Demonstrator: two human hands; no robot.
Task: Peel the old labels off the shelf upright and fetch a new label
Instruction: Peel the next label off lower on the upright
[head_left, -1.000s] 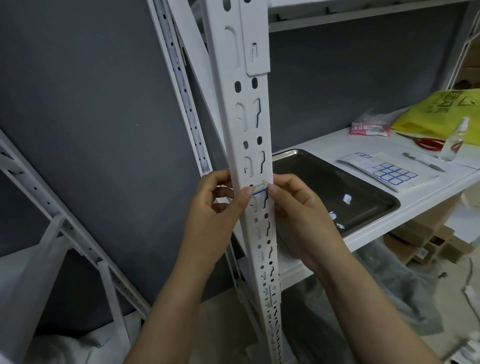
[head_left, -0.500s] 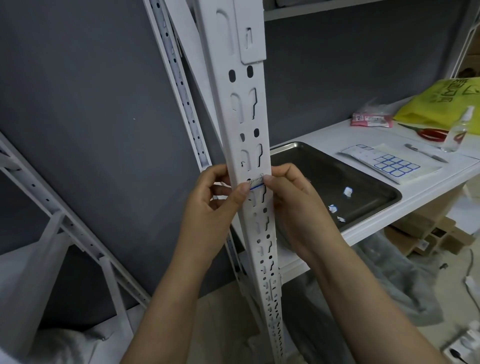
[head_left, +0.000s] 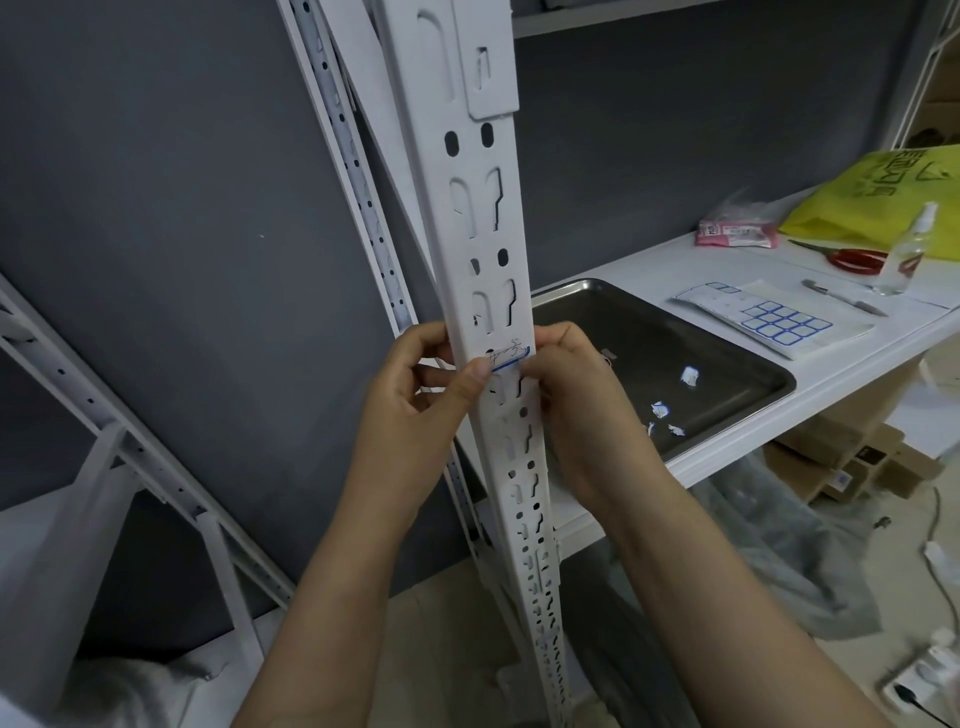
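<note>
A white slotted shelf upright (head_left: 480, 218) runs down the middle of the view. A small blue-edged label (head_left: 508, 354) with handwriting is stuck on its front face. My left hand (head_left: 426, 384) grips the upright from the left, its thumb pressed just below and left of the label. From the right, my right hand (head_left: 571, 389) wraps the upright, and its fingertips pinch the label's right edge. A sheet of new blue-bordered labels (head_left: 774, 318) lies on the white shelf (head_left: 649, 265) to the right.
A steel tray (head_left: 737, 364) on the shelf holds several torn label scraps (head_left: 688, 375). Farther right lie a pen (head_left: 841, 297), red scissors (head_left: 852, 258), a clear spray bottle (head_left: 906, 249), a pink packet (head_left: 735, 234) and a yellow bag (head_left: 878, 200). Cardboard boxes (head_left: 852, 457) sit below.
The view has dipped slightly, so the hands sit higher in frame. Both hands stay at the label, and more of its written face shows between the fingertips now.
</note>
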